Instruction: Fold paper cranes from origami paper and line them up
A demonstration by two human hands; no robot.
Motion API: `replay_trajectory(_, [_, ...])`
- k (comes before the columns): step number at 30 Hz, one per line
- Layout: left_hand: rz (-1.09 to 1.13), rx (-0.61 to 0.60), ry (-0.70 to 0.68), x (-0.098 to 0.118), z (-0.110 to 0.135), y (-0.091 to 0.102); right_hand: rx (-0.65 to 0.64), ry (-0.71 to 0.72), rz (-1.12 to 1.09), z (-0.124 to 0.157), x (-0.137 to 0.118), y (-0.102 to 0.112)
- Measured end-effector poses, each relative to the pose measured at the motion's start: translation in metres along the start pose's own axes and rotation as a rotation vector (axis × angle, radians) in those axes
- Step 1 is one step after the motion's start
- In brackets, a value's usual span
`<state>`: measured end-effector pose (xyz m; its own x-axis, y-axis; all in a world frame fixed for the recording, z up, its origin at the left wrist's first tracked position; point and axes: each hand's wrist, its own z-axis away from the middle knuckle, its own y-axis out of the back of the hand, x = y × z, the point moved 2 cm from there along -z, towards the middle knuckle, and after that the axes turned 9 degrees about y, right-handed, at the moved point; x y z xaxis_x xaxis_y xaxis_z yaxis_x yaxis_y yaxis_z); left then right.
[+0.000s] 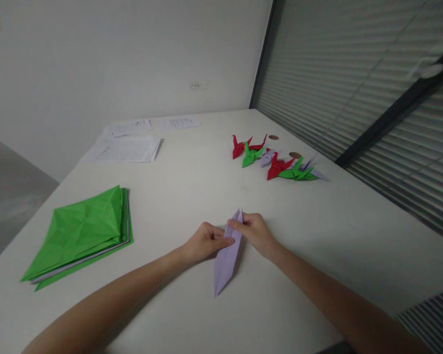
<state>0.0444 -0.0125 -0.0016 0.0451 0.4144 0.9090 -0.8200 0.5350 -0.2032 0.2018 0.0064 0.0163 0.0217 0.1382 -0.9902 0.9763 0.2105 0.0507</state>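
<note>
A folded sheet of purple origami paper [227,263], long and narrow with pointed ends, is held between my two hands over the white table. My left hand [206,241] pinches its left edge near the middle, the thumb lying across the front. Higher up, my right hand [254,231] grips the right side close to the top points, its thumb on the front face. The fingertips behind the paper are hidden. The lower point of the paper hangs toward me.
Several red, green and purple paper cranes [276,167] stand at the back right. To the left lies a stack of creased green paper [84,221] with some purple sheets in it. Written papers [125,147] lie at the back left. Window blinds [335,83] border the table's right side.
</note>
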Motion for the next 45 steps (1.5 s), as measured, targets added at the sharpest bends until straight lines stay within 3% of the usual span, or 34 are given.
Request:
replay_trajectory(16, [-0.019, -0.056, 0.039, -0.001, 0.000, -0.001, -0.005, -0.069, 0.034, -0.005, 0.007, 0.008])
replay_trajectory(19, [0.115, 0.051, 0.022, 0.001, -0.003, 0.001, 0.071, -0.078, -0.065, -0.008, 0.013, 0.012])
replay_trajectory(22, [0.327, 0.281, -0.061, 0.005, -0.008, 0.011, 0.107, -0.032, -0.089, -0.011, 0.014, 0.016])
replay_trajectory(25, [0.415, 0.438, -0.125, 0.008, -0.010, 0.023, -0.022, 0.101, 0.074, -0.008, 0.009, 0.014])
replay_trajectory(28, [0.362, 0.487, -0.176, 0.012, -0.008, 0.027, -0.239, 0.296, 0.264, 0.000, 0.003, 0.006])
replay_trajectory(31, [0.260, 0.469, -0.262, 0.015, -0.005, 0.024, -0.365, 0.375, 0.362, 0.007, 0.003, 0.000])
replay_trajectory(36, [0.190, 0.349, -0.350, 0.018, -0.005, 0.020, -0.287, 0.415, 0.345, 0.004, 0.005, 0.005])
replay_trajectory(45, [0.127, 0.326, -0.352, 0.020, -0.005, 0.022, -0.303, 0.442, 0.301, 0.003, 0.003, 0.006])
